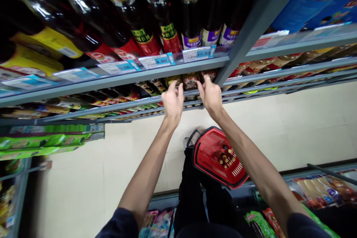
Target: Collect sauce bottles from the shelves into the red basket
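Observation:
Both my hands reach in under a grey metal shelf edge, their backs towards me. My left hand has its fingertips at a row of small jars and bottles on the shelf below. My right hand touches a small jar with a red and white label, and its fingers hide part of the row. Whether either hand grips anything cannot be seen. Large dark bottles with red and purple labels stand on the shelf above. A red plastic basket holding several small bottles is below my arms, in front of my legs.
Blue and white price tags line the shelf edge. A grey upright crosses the shelving on the right. A beige tiled floor lies below. Green packets sit at the lower left, and bagged goods at the lower right.

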`<state>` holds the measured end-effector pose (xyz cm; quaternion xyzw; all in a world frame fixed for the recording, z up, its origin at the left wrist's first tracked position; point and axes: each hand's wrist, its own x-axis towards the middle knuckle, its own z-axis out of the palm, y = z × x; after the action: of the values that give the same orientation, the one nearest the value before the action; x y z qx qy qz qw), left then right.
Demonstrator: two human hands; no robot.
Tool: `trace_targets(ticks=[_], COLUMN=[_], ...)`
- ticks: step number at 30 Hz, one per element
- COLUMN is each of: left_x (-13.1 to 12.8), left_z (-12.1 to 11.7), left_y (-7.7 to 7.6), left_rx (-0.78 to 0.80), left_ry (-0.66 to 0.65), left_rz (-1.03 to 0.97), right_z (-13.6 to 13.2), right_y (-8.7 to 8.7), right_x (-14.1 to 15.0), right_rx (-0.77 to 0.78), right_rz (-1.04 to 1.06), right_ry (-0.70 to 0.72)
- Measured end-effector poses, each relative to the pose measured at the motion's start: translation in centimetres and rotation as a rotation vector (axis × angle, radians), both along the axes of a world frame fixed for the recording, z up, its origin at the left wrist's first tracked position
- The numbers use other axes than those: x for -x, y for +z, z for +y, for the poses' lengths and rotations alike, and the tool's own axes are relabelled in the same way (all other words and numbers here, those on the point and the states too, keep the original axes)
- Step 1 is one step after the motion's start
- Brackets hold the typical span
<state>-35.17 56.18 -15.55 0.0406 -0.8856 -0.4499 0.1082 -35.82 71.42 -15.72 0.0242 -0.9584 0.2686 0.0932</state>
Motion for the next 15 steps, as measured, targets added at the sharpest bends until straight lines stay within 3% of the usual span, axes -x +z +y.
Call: trace_targets(ticks=[3, 6, 10, 15], left_x=[-1.7, -1.6, -0.1, 0.2], left_z=[-1.2, -2.3, -3.0, -3.2], left_y=[0.7, 0.8, -0.1, -1.1], left_rx=[-0.142, -0.170, -0.154, -0.148], left_ry=[0.160, 0.193, 0.185, 0.145], left_rz=[0.029, 0.015, -0.013, -0.027], right_z=[-1.2, -3.2, -5.7, -6.5], right_y=[-0.1, 0.7, 1.7, 1.3], right_x=[-0.8, 0.2, 2.5, 3.3], right_rx=[0.129, 0.157, 0.107, 0.015], right_rz=[0.057, 0.015, -0.101, -0.156], right_ry=[0.132, 0.230, 0.219, 0.169])
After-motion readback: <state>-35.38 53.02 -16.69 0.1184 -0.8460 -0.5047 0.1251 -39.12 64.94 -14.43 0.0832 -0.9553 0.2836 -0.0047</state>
